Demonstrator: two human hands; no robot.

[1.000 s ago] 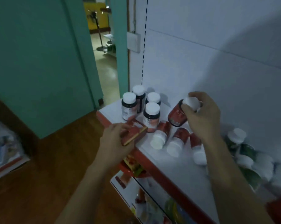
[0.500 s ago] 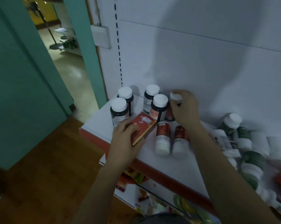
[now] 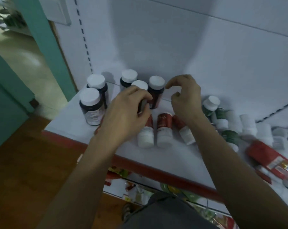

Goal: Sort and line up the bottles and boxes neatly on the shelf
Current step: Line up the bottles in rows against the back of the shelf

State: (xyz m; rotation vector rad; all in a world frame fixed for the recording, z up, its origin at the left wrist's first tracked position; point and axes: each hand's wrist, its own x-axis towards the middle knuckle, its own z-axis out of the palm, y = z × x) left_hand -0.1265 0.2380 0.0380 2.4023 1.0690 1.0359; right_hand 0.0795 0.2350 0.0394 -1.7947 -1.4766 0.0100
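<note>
1. The shelf (image 3: pixel 173 156) is ending at a red front lip (image 3: pixel 156 173), running from near left to lower right. Its left end is stopping at the slotted upright (image 3: pixel 85 38), and past that the wooden floor (image 3: pixel 24 162) is dropping away.
2. Bare white board is showing along the front, between the lying bottles and the lip. More is showing at the left corner, and at the back panel (image 3: pixel 156 47) under your right hand.
3. Five upright bottles (image 3: pixel 89 103) with white caps are standing in a loose cluster at the back left. Two are sitting near the left end and three nearer the panel.
4. Your left hand (image 3: pixel 125 114) is curling over something dark in front of that cluster. A sliver of the red box (image 3: pixel 97 129) is showing under the wrist, so it seems to be gripping that box. The hand is hiding the rest.
5. Your right hand (image 3: pixel 184 100) is hovering just right of the rightmost upright bottle, fingers loosely bent, thumb and forefinger apart, holding nothing.
6. Three red-labelled bottles (image 3: pixel 164 129) are lying side by side below your hands, caps pointing to the lip. The right one is lying partly under your right forearm.
7. Green-labelled bottles (image 3: pixel 211 104) are crowding the right side in a jumbled heap, one upright, others tipped.
8. A long red carton (image 3: pixel 270 161) is lying slantwise near the lip at the far right.
9. Packets on the lower shelf (image 3: pixel 140 190) are showing beneath the lip.
</note>
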